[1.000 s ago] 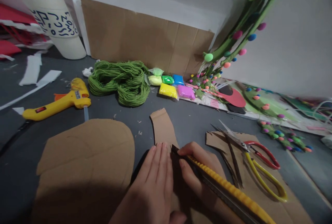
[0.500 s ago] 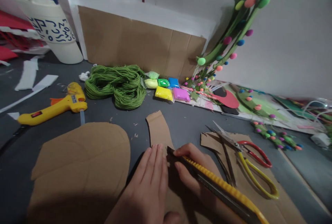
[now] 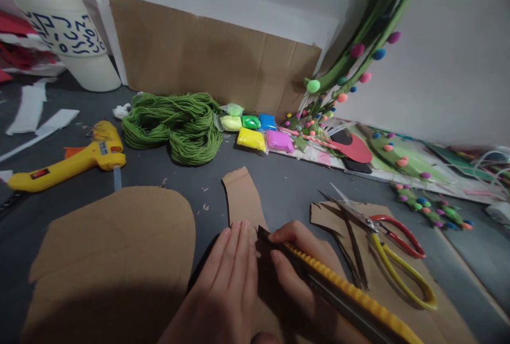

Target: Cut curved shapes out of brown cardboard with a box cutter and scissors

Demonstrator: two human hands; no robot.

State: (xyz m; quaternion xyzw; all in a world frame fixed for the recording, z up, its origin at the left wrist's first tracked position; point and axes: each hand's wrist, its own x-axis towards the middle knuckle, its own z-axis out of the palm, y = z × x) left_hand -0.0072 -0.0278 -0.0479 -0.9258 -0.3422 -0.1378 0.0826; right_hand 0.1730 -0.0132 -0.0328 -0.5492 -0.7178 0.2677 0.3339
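Observation:
My left hand (image 3: 227,280) lies flat, fingers stretched out side by side, pressing on a narrow cardboard piece (image 3: 244,198) that sticks out beyond the fingertips. Just right of it, my right hand (image 3: 305,269) grips a yellow and black utility knife (image 3: 342,285). The black blade tip rests at the cardboard beside my left fingertips. A large rounded cardboard piece (image 3: 119,248) is at the left. Scissors (image 3: 378,227) with one red and one yellow handle lie partly open on another cut cardboard sheet (image 3: 398,285) at the right.
A yellow glue gun (image 3: 75,163), a green yarn bundle (image 3: 175,126) and bright clay packets (image 3: 251,139) lie farther back. Behind them lean a cardboard panel (image 3: 207,51) and a white tumbler (image 3: 79,41). A pompom-covered green craft (image 3: 366,41) rises at the back right.
The view has shifted slightly, with the left-side objects farther left. The knife and both hands keep nearly the same position relative to the cardboard.

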